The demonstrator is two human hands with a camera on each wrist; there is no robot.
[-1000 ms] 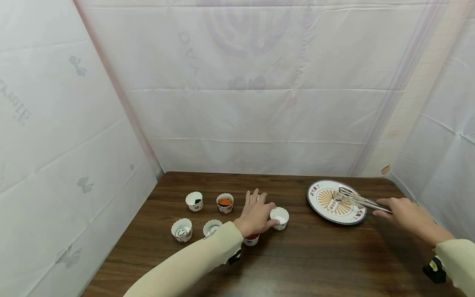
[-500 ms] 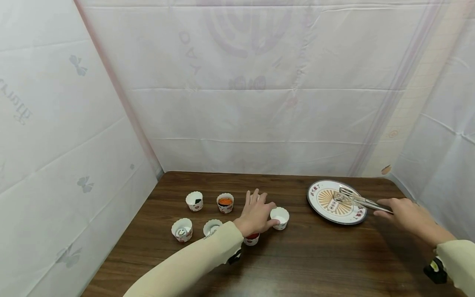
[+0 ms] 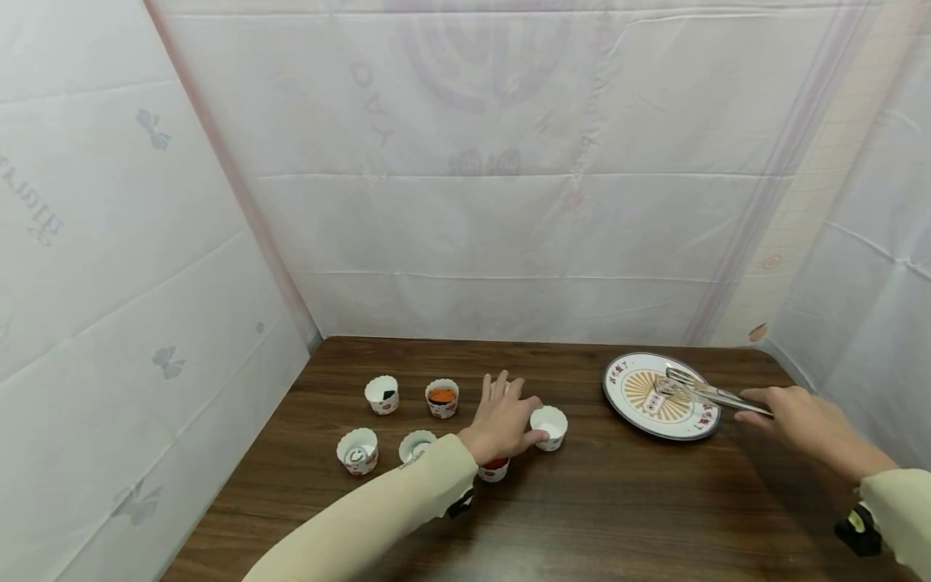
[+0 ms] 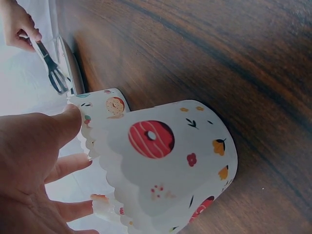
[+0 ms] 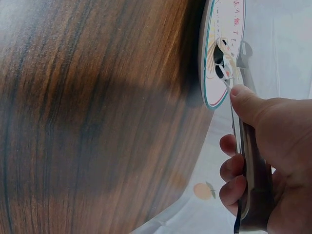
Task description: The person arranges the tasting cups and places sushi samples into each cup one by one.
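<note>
My left hand (image 3: 502, 424) reaches over the paper cups with fingers spread. Its thumb is at the rim of a white paper cup (image 3: 549, 428), whose donut-printed wall also shows in the left wrist view. Just below the palm stands a cup with red contents (image 3: 494, 470), partly hidden by the hand. My right hand (image 3: 793, 416) grips metal tongs (image 3: 716, 396), their tips low over a white plate (image 3: 633, 412) with a sunburst print. In the right wrist view, a small black-and-white piece (image 5: 219, 63) shows at the tong tips.
Further left stand a cup with a black piece (image 3: 381, 396), a cup with orange-topped contents (image 3: 442, 399), a cup holding a white-and-green round piece (image 3: 357, 453), and another cup (image 3: 416, 446) partly behind the sleeve. Cloth walls (image 3: 465, 242) border the dark wooden table (image 3: 582, 517).
Almost nothing differs. The right hand and tongs have shifted very slightly to the right over the plate; the left hand stays where it was.
</note>
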